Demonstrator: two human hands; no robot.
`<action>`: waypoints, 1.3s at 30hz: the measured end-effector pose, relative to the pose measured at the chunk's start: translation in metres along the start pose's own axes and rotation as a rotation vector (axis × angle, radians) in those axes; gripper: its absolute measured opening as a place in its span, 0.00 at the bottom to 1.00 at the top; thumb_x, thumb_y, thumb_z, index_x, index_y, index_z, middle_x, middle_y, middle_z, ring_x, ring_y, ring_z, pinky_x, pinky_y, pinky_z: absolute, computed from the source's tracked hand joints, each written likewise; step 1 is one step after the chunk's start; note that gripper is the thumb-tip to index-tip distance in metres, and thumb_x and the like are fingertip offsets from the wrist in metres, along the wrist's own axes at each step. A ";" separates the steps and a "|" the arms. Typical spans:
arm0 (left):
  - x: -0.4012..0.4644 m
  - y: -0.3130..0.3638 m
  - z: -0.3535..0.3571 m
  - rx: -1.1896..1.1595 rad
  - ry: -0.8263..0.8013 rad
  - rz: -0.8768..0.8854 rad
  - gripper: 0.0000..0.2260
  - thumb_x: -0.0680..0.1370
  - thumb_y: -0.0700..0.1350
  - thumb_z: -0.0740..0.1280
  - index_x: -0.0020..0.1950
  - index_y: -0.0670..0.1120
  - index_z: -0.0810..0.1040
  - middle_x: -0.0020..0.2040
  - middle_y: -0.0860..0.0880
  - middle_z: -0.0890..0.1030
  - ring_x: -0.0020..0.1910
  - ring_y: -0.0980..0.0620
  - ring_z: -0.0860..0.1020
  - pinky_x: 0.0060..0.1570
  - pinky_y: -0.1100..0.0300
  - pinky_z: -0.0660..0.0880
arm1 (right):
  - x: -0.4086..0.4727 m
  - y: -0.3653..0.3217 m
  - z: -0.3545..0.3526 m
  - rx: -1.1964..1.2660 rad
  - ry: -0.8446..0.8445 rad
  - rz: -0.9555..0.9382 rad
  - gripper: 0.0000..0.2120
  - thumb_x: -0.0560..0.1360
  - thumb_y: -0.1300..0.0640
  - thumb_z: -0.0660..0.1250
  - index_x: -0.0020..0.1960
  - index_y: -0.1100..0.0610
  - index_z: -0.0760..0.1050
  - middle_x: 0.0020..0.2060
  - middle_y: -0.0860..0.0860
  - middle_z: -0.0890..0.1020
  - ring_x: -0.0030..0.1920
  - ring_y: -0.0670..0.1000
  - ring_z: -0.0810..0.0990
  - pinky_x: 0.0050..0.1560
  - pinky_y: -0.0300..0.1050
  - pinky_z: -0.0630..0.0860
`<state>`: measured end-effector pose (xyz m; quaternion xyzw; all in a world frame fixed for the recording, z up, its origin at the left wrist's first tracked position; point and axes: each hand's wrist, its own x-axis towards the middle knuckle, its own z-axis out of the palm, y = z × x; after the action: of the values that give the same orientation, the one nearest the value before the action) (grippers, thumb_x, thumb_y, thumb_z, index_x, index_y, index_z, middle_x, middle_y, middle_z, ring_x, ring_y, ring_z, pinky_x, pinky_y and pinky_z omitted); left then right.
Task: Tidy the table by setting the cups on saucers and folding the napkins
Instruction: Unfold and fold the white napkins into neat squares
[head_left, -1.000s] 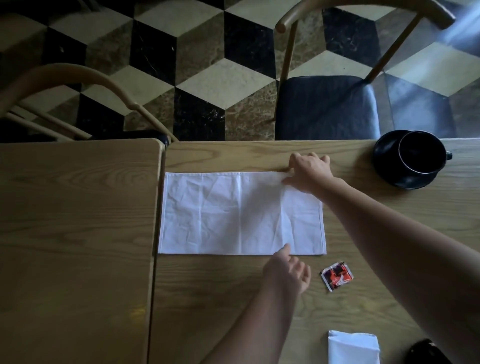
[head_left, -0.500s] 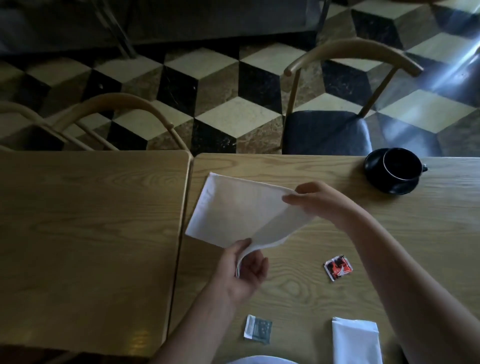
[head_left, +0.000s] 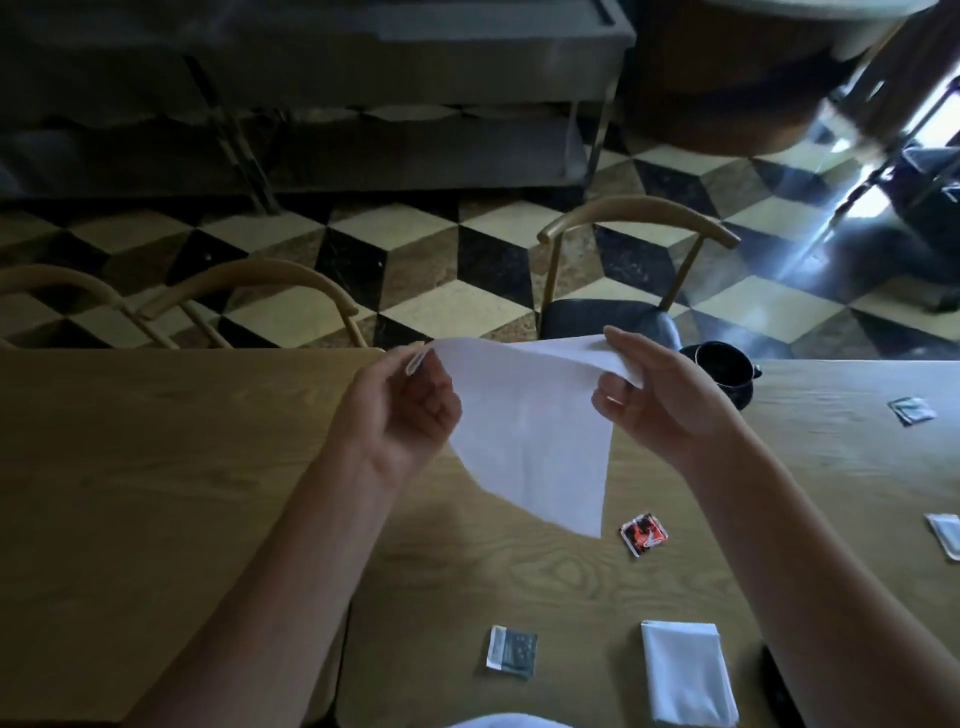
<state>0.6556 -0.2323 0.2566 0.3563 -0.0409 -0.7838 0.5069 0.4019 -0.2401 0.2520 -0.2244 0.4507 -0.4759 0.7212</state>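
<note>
From the head camera, the white cloth napkin (head_left: 530, 431) hangs in the air above the light wooden table (head_left: 156, 467), clear of its surface. The left hand (head_left: 400, 410) pinches the napkin's top left corner between thumb and curled fingers; the right hand (head_left: 660, 395) grips the top right corner, thumb on top and fingers curled beneath. The held upper edge runs left to right between the two hands, and the cloth tapers down to a free point that dangles near the middle of the table, just left of a small red and black sachet (head_left: 643, 534).

What matters for the next fold, as I judge it, is that this long upper edge lies crosswise and both hands sit level at its ends, neither nearer than the other, so the corners can be brought together or the cloth laid flat evenly.

A folded white napkin (head_left: 685, 670) already lies at the near right. At the far right a black cup (head_left: 722, 364) sits on a black saucer (head_left: 740, 396), partly hidden behind the right hand. A grey sachet (head_left: 511, 650) lies near the front edge.
</note>
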 end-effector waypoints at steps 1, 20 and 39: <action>0.010 0.004 0.005 0.045 0.012 0.001 0.05 0.70 0.40 0.67 0.34 0.45 0.76 0.29 0.51 0.71 0.28 0.57 0.67 0.27 0.65 0.65 | 0.006 -0.004 -0.001 0.009 0.029 0.003 0.15 0.77 0.58 0.70 0.32 0.52 0.81 0.30 0.47 0.79 0.26 0.45 0.77 0.31 0.38 0.76; 0.019 0.009 -0.025 0.327 0.195 0.125 0.05 0.77 0.38 0.66 0.45 0.41 0.82 0.29 0.48 0.82 0.27 0.54 0.81 0.28 0.63 0.78 | 0.009 0.033 -0.026 -0.199 0.235 0.051 0.01 0.76 0.63 0.70 0.46 0.58 0.79 0.31 0.50 0.80 0.27 0.46 0.79 0.29 0.38 0.77; -0.028 -0.153 -0.219 0.597 0.464 -0.248 0.09 0.75 0.31 0.61 0.44 0.37 0.81 0.40 0.38 0.82 0.34 0.42 0.84 0.34 0.52 0.81 | -0.076 0.217 -0.135 -0.426 0.421 0.402 0.07 0.78 0.66 0.64 0.52 0.59 0.80 0.29 0.49 0.77 0.27 0.47 0.72 0.30 0.39 0.73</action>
<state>0.6763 -0.0703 0.0431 0.6581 -0.1080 -0.6912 0.2783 0.3794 -0.0610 0.0551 -0.1736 0.7136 -0.2556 0.6287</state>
